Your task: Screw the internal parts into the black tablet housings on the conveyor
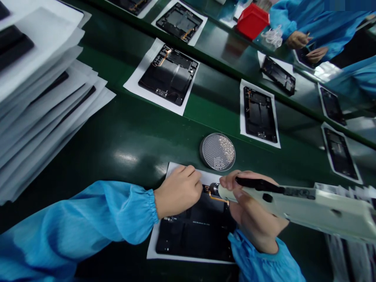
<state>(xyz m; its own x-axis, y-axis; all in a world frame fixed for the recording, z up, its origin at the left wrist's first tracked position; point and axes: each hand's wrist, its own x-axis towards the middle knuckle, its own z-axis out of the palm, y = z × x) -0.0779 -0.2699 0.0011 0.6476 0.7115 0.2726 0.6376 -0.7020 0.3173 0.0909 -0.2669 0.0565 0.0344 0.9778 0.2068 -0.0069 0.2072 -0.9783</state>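
Observation:
My right hand (254,207) is wrapped round a pale electric screwdriver (326,211) with a black lever, its tip pointing left and down at an opened tablet (194,235). The tip meets the tablet's upper part, beside a thin orange flex cable (219,198). My left hand (179,192) rests at the tablet's upper left, fingers curled and pressed together close to the tip; what they hold, if anything, is hidden. Under the black tablet lies a white sheet (151,250). Just beyond the hands stands a round dish (217,152) with a dimpled surface and tiny silvery screws on its right side.
A tall stack of white sheets with dark panels between (44,113) rises at the left. Several opened tablets on sheets, one here (172,76), lie along the green bench. Farther back are a red bin (253,21) and a co-worker's hands (308,47).

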